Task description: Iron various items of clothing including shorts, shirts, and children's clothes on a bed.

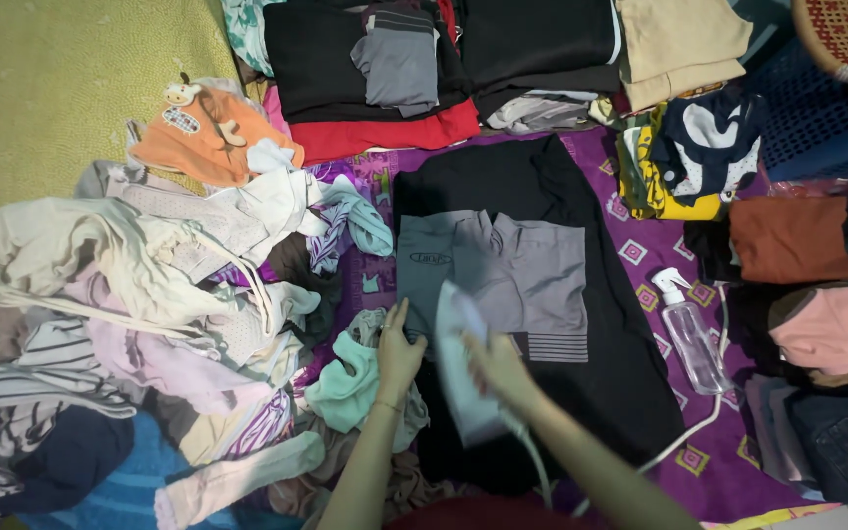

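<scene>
Grey garment (pixel 503 270) is lying flat on a black cloth (pixel 581 393), over the purple patterned mat (pixel 640 250). Right hand (pixel 499 371) is gripping a white iron (pixel 463 363), fingers closed round its handle, the iron blurred with motion over the garment's lower left part. Left hand (pixel 399 353) is resting open, fingers spread flat, pinning the garment's left edge just beside the iron. Cord (pixel 684 437) is trailing off to the right, near a clear spray bottle (pixel 691 334). Crumpled pile (pixel 149 294) is sitting to the left; folded stacks (pixel 375 69) are lining the far side.

Judgement: pressing is going best with the left hand keeping the fabric taut while staying clear of the hot plate, strokes running away from those fingers, and the cord kept off the bottle.
</scene>
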